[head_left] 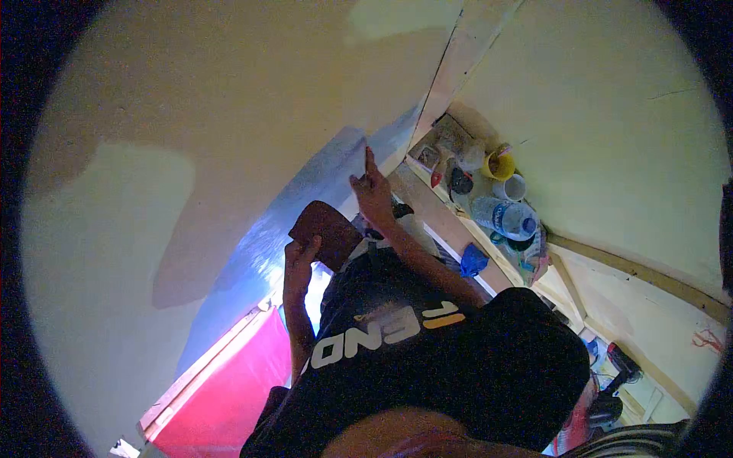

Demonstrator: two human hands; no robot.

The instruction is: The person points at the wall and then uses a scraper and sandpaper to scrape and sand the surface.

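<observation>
My left hand [299, 256] grips a flat, dark reddish-brown piece [327, 231] with squared corners, like a folded sheet of sandpaper, thumb across its face. It is held in front of my body, below the wall. My right hand [372, 197] is raised higher with one finger stretched up and another out to the side. That fingertip overlaps the lower part of the wall [252, 145], right at a greyish-blue lit patch [321, 172]. No object shows in the right hand. The wall carries tan and paler patches.
On a wooden ledge to the right stand a yellow cup [498, 165], a white cup [510, 187] and a clear water bottle [504, 217]. A blue bag [473, 261] hangs below. Pink-red sheeting [237, 389] lies lower left. A wooden beam [641, 276] crosses the right wall.
</observation>
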